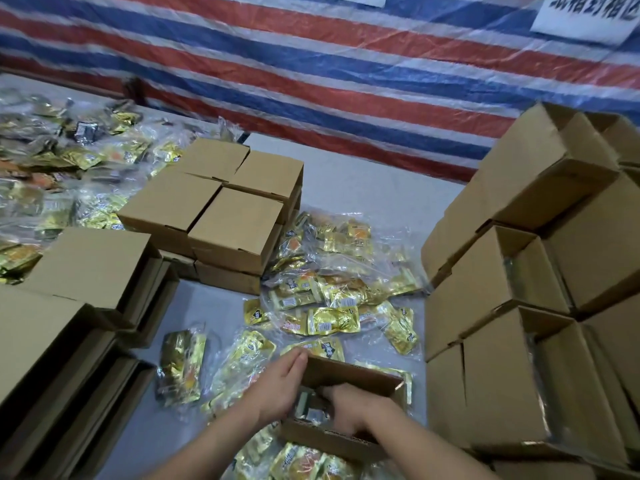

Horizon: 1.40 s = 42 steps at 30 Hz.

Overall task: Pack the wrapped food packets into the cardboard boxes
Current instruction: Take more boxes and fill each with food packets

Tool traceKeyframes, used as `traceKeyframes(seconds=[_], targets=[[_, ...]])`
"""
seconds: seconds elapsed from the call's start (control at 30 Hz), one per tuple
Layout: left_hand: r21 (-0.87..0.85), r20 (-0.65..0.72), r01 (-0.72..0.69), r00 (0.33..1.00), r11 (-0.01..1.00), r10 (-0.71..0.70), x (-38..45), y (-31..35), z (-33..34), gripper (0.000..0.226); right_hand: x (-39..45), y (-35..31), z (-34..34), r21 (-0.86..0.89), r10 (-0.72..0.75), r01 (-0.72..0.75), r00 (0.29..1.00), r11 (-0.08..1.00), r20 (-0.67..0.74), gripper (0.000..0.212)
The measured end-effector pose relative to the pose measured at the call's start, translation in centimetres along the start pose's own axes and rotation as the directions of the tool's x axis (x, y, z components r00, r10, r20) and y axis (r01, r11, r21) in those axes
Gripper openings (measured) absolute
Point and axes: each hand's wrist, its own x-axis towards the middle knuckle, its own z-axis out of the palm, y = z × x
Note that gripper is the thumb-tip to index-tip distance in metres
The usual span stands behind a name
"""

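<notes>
A small open cardboard box sits low in the middle of the table among loose gold and yellow wrapped food packets. My left hand lies against the box's left side, fingers straight along its far wall. My right hand reaches down inside the box and presses on a shiny packet lying in it. Whether its fingers curl round the packet is hidden. More packets lie at the near edge below the box.
Closed boxes are stacked at centre left, flat box stacks at near left. Tall stacks of open boxes stand at right. A large packet heap fills the far left. A striped tarp hangs behind.
</notes>
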Motion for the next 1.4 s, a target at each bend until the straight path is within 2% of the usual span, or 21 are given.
traceKeyframes(seconds=[0.13,0.17,0.23,0.3,0.37,0.47,0.6,0.67,0.73,0.8,0.9,1.0,1.1,1.17,1.23,1.27,1.37,1.4], targets=[[0.022,0.015,-0.028,0.999,0.999,0.028,0.0,-0.3,-0.3,0.024,-2.2,1.2,-1.8,0.079,-0.029,0.037,0.994,0.996,-0.104,0.033],[0.027,0.015,-0.033,0.999,0.999,0.033,0.1,-0.4,-0.3,0.024,-2.4,1.4,-1.9,0.073,-0.013,0.020,0.996,0.997,-0.094,0.032],[0.027,0.010,-0.036,0.999,0.999,0.035,0.1,-0.6,-0.1,0.026,-2.1,1.4,-1.4,-0.005,0.048,-0.048,0.998,0.999,0.048,0.041],[0.031,-0.004,-0.028,1.000,0.999,0.028,0.1,-0.8,0.3,0.029,-1.4,1.0,-0.4,-0.046,0.132,-0.125,0.969,0.991,0.211,0.057],[0.048,-0.014,-0.022,1.000,0.999,0.023,0.2,-0.9,0.7,0.035,-0.9,0.6,0.4,0.015,0.165,-0.174,0.953,0.985,0.255,0.069],[0.051,-0.014,-0.003,1.000,0.999,0.004,0.3,-0.9,0.8,0.030,-1.3,0.4,0.4,0.078,0.169,-0.183,0.973,0.980,0.157,0.080],[0.048,0.010,0.001,1.000,0.999,-0.001,0.3,-0.6,0.3,0.026,-2.4,1.3,-1.1,0.267,0.060,-0.048,0.997,0.962,-0.038,0.050],[0.056,0.023,0.004,1.000,0.998,-0.006,0.2,-0.5,0.1,0.026,-2.4,1.0,-1.6,0.323,0.050,-0.017,0.994,0.946,-0.096,0.039],[0.063,0.026,-0.011,1.000,0.998,0.009,0.1,-0.4,0.1,0.027,-2.0,0.4,-1.2,0.266,0.041,-0.022,0.997,0.964,-0.066,0.039],[0.059,0.024,-0.014,1.000,0.998,0.012,0.0,-0.2,0.1,0.028,-1.3,-0.1,-0.3,0.224,0.078,-0.069,0.997,0.972,-0.031,0.048],[0.073,0.037,0.013,0.999,0.997,-0.016,0.0,0.1,0.0,0.027,-1.6,-0.3,-0.2,0.288,0.108,-0.090,0.993,0.953,-0.045,0.051],[0.056,0.054,0.030,0.998,0.998,-0.033,0.0,0.3,-0.1,0.029,-3.3,0.1,-1.8,0.362,0.007,0.033,0.994,0.932,-0.108,0.037],[0.047,0.063,0.027,0.998,0.999,-0.030,0.0,0.4,-0.3,0.030,-5.5,0.5,-4.3,0.440,-0.047,0.195,0.945,0.876,-0.325,0.027],[0.071,0.050,0.019,0.998,0.997,-0.023,-0.1,0.4,-0.3,0.028,-6.3,0.9,-5.8,0.325,-0.054,0.258,0.850,0.910,-0.524,0.023],[0.090,0.048,0.018,0.999,0.996,-0.022,-0.2,0.6,-0.4,0.027,-6.4,1.3,-6.5,0.162,-0.050,0.198,0.766,0.967,-0.640,0.019],[0.096,0.051,0.019,0.998,0.995,-0.024,-0.2,0.7,-0.4,0.027,-6.2,1.4,-6.3,0.118,-0.039,0.147,0.771,0.982,-0.635,0.023],[0.110,0.060,0.022,0.998,0.994,-0.029,-0.3,0.8,-0.6,0.027,-5.2,1.2,-4.3,0.038,0.041,-0.026,0.862,0.999,-0.506,0.044],[0.111,0.078,0.031,0.996,0.993,-0.040,-0.4,1.0,-0.6,0.028,-4.9,1.2,-3.6,0.009,0.062,-0.066,0.868,0.998,-0.493,0.050]])
